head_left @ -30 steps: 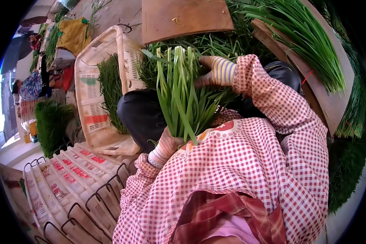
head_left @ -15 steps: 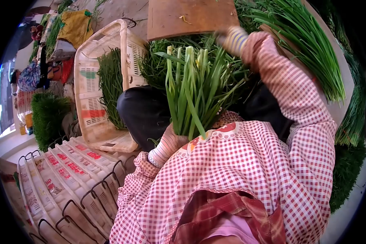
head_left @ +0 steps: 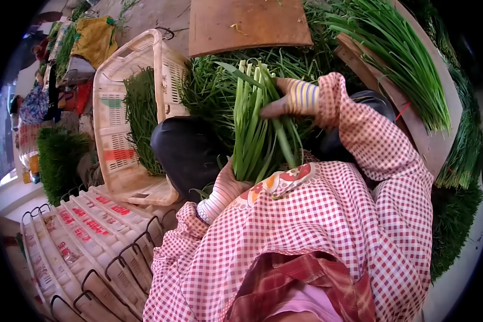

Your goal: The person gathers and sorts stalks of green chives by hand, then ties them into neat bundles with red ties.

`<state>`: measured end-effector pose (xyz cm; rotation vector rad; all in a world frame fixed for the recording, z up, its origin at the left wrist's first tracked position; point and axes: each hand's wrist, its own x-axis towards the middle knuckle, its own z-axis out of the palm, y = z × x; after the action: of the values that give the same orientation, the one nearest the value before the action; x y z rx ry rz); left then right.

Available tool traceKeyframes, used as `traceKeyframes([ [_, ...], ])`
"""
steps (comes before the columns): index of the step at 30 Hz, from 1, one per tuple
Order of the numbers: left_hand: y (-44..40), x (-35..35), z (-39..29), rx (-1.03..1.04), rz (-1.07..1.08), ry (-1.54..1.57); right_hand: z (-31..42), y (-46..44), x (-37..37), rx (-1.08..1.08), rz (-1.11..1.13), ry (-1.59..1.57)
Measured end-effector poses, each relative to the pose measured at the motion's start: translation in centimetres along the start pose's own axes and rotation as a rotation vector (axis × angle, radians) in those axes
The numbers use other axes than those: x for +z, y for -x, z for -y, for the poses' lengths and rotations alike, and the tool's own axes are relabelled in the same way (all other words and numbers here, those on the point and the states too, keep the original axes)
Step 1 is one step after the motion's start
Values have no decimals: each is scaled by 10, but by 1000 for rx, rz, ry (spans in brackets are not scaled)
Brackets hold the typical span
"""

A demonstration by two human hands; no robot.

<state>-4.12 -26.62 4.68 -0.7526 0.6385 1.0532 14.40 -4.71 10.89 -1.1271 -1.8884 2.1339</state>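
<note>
A bunch of garlic chives (head_left: pixel 247 126) stands upright over my lap, pale cut ends at the top and green leaves below. My left hand (head_left: pixel 228 185), in a striped glove, is closed round its lower part near my apron; most of its fingers are behind the leaves. Higher up on the right side, my right hand (head_left: pixel 292 99), in a glove with blue and yellow stripes, grips the stalks. Its dark thumb lies across the front, and its other fingers are partly hidden behind. A broad leaf hangs down below the thumb.
A white plastic basket (head_left: pixel 158 91) with greens lies tipped at left. Beneath it is a wire-hooped white crate (head_left: pixel 86 236). Loose leaves (head_left: pixel 209 80) cover the ground ahead, under a wooden board (head_left: pixel 249 27). Long chives (head_left: pixel 397 59) rest on a board at right.
My right hand has come down and left from beside the wooden board onto the bunch. The spread stalks are now drawn closer together. My left hand keeps its hold.
</note>
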Motion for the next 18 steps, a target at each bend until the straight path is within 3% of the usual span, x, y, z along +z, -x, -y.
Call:
traceKeyframes([
  [1,4,9,2,-80,140,52,17,6,-5,143,171,-101],
  [3,8,32,14,211,-370,-166,27,14,-10,245,120,12],
  [4,6,21,10,213,-368,-161,13,4,-10,135,115,106],
  [5,5,0,2,232,-74,-508,1,-4,-11,22,109,197],
  [7,9,8,5,245,227,-845,-7,-10,-12,-8,103,261],
  [8,17,45,21,242,-138,-611,-11,-15,-13,16,25,269],
  [10,13,42,17,232,-490,-366,-13,-22,-22,3,-99,260],
  [11,-1,0,-6,11,-137,-153,-13,-29,-23,-3,-186,346],
  [13,0,11,-4,-205,220,63,-2,-33,-38,-42,-329,431],
  [14,0,26,6,-26,-140,-13,-14,-59,-58,-227,-481,172],
  [15,4,43,14,154,-500,-88,-12,-58,-74,-298,-580,105],
  [16,3,28,6,154,-497,-86,-9,-56,-91,-375,-676,43],
  [17,0,0,-9,-89,-138,46,19,-30,-102,-341,-724,185],
  [18,0,2,-8,-207,46,125,29,-28,-100,-342,-722,194],
])
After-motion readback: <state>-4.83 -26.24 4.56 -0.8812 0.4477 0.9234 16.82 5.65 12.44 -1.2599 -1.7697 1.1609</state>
